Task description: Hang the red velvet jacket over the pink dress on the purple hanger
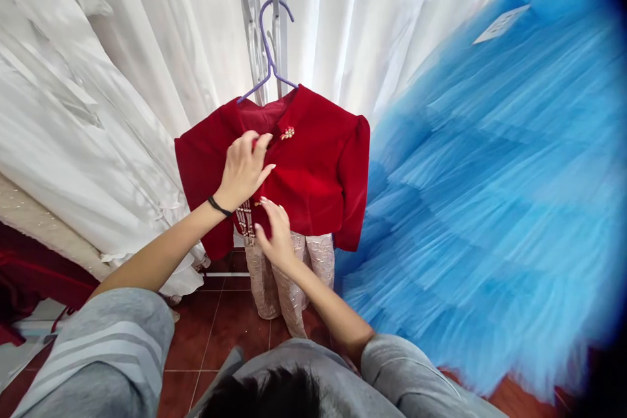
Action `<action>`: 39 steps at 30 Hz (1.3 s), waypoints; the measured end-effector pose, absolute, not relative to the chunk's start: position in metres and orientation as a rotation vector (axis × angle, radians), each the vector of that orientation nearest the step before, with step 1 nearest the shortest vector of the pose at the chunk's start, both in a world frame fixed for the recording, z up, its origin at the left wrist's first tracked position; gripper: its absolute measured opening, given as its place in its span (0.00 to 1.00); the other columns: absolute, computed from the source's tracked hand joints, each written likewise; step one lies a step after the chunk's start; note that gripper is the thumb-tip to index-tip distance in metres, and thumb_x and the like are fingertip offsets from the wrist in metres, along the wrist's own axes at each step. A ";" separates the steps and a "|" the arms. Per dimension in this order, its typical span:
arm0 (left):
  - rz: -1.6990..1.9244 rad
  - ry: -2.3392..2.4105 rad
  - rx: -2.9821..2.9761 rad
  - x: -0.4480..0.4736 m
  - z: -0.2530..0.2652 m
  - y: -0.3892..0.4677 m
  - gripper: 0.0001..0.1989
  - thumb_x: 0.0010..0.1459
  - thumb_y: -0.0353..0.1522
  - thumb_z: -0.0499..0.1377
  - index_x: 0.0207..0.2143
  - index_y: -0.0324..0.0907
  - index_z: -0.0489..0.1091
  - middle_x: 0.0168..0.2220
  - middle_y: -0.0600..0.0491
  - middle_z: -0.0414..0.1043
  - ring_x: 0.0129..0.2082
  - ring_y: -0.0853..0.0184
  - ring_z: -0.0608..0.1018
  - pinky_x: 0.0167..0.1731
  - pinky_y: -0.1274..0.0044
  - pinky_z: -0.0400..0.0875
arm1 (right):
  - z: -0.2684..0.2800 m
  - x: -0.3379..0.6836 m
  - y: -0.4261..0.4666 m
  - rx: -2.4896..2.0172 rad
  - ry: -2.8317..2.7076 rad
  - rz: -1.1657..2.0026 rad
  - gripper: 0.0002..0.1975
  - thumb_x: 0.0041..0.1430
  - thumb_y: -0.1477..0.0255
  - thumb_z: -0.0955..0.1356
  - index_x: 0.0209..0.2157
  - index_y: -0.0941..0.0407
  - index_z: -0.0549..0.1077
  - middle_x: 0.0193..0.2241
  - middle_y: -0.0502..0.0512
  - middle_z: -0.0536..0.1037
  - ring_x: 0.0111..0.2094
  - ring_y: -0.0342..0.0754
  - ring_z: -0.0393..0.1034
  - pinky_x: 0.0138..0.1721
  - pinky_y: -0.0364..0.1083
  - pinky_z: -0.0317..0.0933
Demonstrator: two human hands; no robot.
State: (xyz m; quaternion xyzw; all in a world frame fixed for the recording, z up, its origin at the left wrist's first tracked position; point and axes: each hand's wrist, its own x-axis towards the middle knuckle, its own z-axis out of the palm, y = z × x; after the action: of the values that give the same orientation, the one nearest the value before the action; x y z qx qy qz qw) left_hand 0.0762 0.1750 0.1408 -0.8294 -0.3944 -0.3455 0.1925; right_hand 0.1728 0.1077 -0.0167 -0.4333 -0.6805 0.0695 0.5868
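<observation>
A red velvet jacket [313, 170] hangs on a purple hanger [269, 46], over a shiny pale pink garment [289, 281]. Near its collar sits a jewelled flower brooch [287, 133]. My left hand [243, 168], with a black band at the wrist, is over the jacket's front opening; its fingers are bent, with the thumb apart. Lower down, my right hand [277, 232] is at the jacket's front hem, thumb and fingers apart. Beaded strands [245, 219] dangle beside its fingertips. Both hands partly cover the front edge, so fingertip contact is hard to make out.
A large blue tulle gown [490, 189] fills the right side. White fabric [73, 111] hangs on the left, with a dark red garment [44, 268] below it. Behind the hanger stands a metal rack [252, 13] before white curtains [333, 26]. The floor [235, 320] is red tile.
</observation>
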 end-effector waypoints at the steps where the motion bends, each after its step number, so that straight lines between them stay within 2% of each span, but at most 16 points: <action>1: -1.007 -1.159 -2.271 0.073 0.134 0.174 0.27 0.64 0.38 0.56 0.62 0.34 0.61 0.59 0.30 0.62 0.60 0.43 0.66 0.58 0.56 0.58 | -0.032 0.181 0.100 -1.083 -1.361 0.174 0.23 0.62 0.70 0.63 0.59 0.57 0.64 0.59 0.64 0.70 0.61 0.54 0.62 0.66 0.59 0.55; 3: -1.023 -1.220 -2.220 0.066 0.127 0.172 0.23 0.65 0.39 0.55 0.56 0.34 0.67 0.56 0.31 0.66 0.57 0.44 0.68 0.55 0.56 0.60 | -0.058 0.208 0.095 -1.248 -0.811 0.304 0.21 0.58 0.67 0.67 0.52 0.56 0.65 0.52 0.63 0.73 0.54 0.53 0.68 0.61 0.58 0.62; 7: -0.978 -1.323 -2.453 0.054 0.138 0.170 0.13 0.65 0.36 0.52 0.39 0.39 0.74 0.38 0.43 0.76 0.40 0.56 0.76 0.41 0.68 0.67 | -0.076 0.281 0.101 -1.155 -0.198 1.009 0.16 0.50 0.62 0.72 0.35 0.54 0.65 0.29 0.50 0.75 0.32 0.46 0.73 0.38 0.48 0.72; 9: -1.159 -1.382 -2.618 0.047 0.151 0.173 0.14 0.64 0.37 0.52 0.33 0.40 0.72 0.30 0.50 0.74 0.30 0.64 0.74 0.32 0.75 0.66 | -0.078 0.307 0.098 -0.893 -0.232 1.193 0.16 0.47 0.63 0.75 0.32 0.54 0.68 0.27 0.48 0.77 0.30 0.45 0.74 0.33 0.44 0.71; 12: -1.439 -1.388 -2.684 0.037 0.161 0.182 0.14 0.62 0.38 0.53 0.29 0.40 0.71 0.25 0.53 0.72 0.25 0.68 0.71 0.28 0.78 0.63 | -0.092 0.317 0.083 -0.726 -0.282 1.289 0.20 0.38 0.66 0.79 0.33 0.54 0.72 0.31 0.48 0.81 0.32 0.45 0.76 0.33 0.43 0.71; 14: -1.366 -1.454 -2.644 0.036 0.158 0.189 0.13 0.61 0.37 0.53 0.28 0.40 0.72 0.25 0.53 0.73 0.25 0.68 0.71 0.29 0.77 0.62 | -0.106 0.309 0.075 -0.799 -0.286 1.366 0.21 0.34 0.66 0.81 0.29 0.55 0.71 0.28 0.48 0.80 0.28 0.44 0.75 0.30 0.42 0.70; 17: -1.188 -1.567 -2.501 0.040 0.147 0.196 0.13 0.62 0.37 0.54 0.30 0.42 0.74 0.27 0.52 0.75 0.27 0.65 0.73 0.28 0.76 0.60 | -0.118 0.296 0.075 -1.039 -0.365 1.334 0.21 0.37 0.61 0.80 0.25 0.56 0.69 0.22 0.49 0.77 0.21 0.41 0.70 0.24 0.40 0.66; 23: -1.438 -1.319 -2.333 0.027 0.127 0.187 0.17 0.66 0.38 0.49 0.42 0.40 0.75 0.38 0.47 0.77 0.36 0.63 0.76 0.41 0.74 0.69 | -0.084 0.330 0.074 -1.379 -0.524 1.085 0.21 0.30 0.63 0.81 0.21 0.59 0.72 0.16 0.51 0.74 0.17 0.39 0.64 0.20 0.38 0.57; 26: -1.482 -1.373 -2.129 0.023 0.102 0.175 0.18 0.65 0.36 0.50 0.50 0.37 0.72 0.48 0.41 0.73 0.49 0.57 0.74 0.54 0.67 0.66 | -0.050 0.346 0.068 -1.424 -0.703 0.831 0.26 0.45 0.49 0.74 0.17 0.57 0.68 0.10 0.48 0.64 0.13 0.39 0.55 0.18 0.41 0.52; 28: -1.456 -1.545 -1.982 0.036 0.081 0.172 0.26 0.61 0.38 0.56 0.58 0.33 0.65 0.59 0.34 0.65 0.60 0.48 0.67 0.61 0.59 0.59 | -0.024 0.337 0.074 -1.415 -0.871 0.512 0.28 0.55 0.45 0.66 0.24 0.58 0.73 0.15 0.53 0.70 0.18 0.44 0.64 0.23 0.44 0.61; 30: -1.442 -1.738 -1.872 0.059 0.061 0.176 0.43 0.54 0.42 0.62 0.65 0.27 0.54 0.67 0.26 0.49 0.67 0.39 0.55 0.64 0.53 0.52 | 0.000 0.312 0.093 -1.387 -1.051 0.135 0.31 0.55 0.45 0.66 0.44 0.60 0.75 0.37 0.65 0.80 0.39 0.54 0.75 0.43 0.52 0.70; 32: -1.495 -1.875 -1.764 0.080 0.049 0.184 0.52 0.51 0.45 0.64 0.68 0.23 0.45 0.69 0.22 0.39 0.70 0.36 0.47 0.65 0.51 0.46 | 0.019 0.283 0.119 -1.435 -1.222 -0.197 0.44 0.51 0.45 0.69 0.61 0.60 0.63 0.62 0.73 0.66 0.63 0.63 0.59 0.61 0.63 0.57; 34: -1.575 -1.924 -1.660 0.087 0.046 0.194 0.49 0.53 0.44 0.62 0.68 0.26 0.46 0.69 0.24 0.42 0.70 0.39 0.48 0.66 0.52 0.43 | 0.030 0.266 0.146 -1.579 -1.317 -0.399 0.51 0.52 0.48 0.69 0.67 0.64 0.53 0.69 0.77 0.48 0.71 0.69 0.39 0.65 0.71 0.42; 35: -1.602 -1.915 -1.633 0.082 0.048 0.198 0.43 0.56 0.42 0.60 0.67 0.29 0.50 0.68 0.26 0.47 0.69 0.42 0.52 0.66 0.53 0.43 | 0.035 0.266 0.158 -1.649 -1.312 -0.448 0.50 0.53 0.51 0.69 0.68 0.65 0.51 0.69 0.79 0.45 0.71 0.70 0.34 0.65 0.73 0.38; 37: -1.615 -1.838 -1.652 0.054 0.059 0.204 0.28 0.59 0.34 0.55 0.61 0.34 0.61 0.62 0.32 0.62 0.64 0.47 0.63 0.65 0.55 0.47 | 0.049 0.286 0.176 -1.704 -1.252 -0.506 0.45 0.55 0.61 0.67 0.68 0.67 0.50 0.69 0.80 0.44 0.71 0.71 0.33 0.64 0.76 0.34; 39: -1.606 -1.738 -1.693 0.009 0.079 0.210 0.20 0.58 0.27 0.50 0.52 0.36 0.68 0.53 0.36 0.70 0.57 0.51 0.70 0.62 0.57 0.53 | 0.072 0.329 0.187 -1.625 -1.201 -0.561 0.37 0.55 0.70 0.64 0.67 0.62 0.57 0.70 0.73 0.49 0.71 0.67 0.37 0.65 0.75 0.33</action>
State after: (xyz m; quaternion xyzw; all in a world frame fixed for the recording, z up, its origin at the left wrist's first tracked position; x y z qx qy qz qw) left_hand 0.0092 0.2098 0.0788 -0.5779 -0.5933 -0.5482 0.1160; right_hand 0.3287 0.1873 0.0724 -0.6715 -0.4964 -0.2319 0.4988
